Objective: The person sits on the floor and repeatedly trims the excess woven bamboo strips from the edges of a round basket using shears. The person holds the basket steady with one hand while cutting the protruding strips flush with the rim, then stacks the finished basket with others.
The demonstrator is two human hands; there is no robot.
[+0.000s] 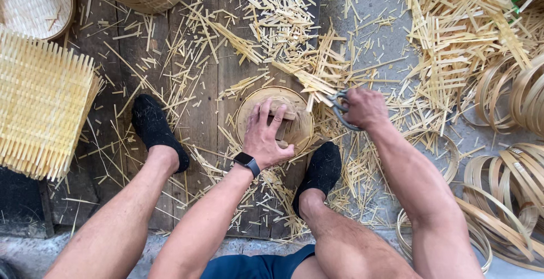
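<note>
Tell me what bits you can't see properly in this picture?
- Head view: the middle of the round woven tray is hidden under the left hand.
- The scissors' blades are lost among bamboo strips; the right hand covers the handles, so its grip is unclear.
- The bamboo hoops are cut off by the right edge.
- The woven mat runs past the left edge.

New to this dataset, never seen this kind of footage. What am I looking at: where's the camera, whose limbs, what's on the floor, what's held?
One picture, from a camera on a person's head, looking down at their own arms and legs. No machine here, only bare hands. The left hand, with a watch on its wrist, presses flat on a small round woven bamboo tray. The right hand grips metal scissors at the tray's edge. Two feet in black socks rest on wooden boards strewn with bamboo offcuts. Bamboo hoops lie at right, a stack of woven mats at left.
</note>
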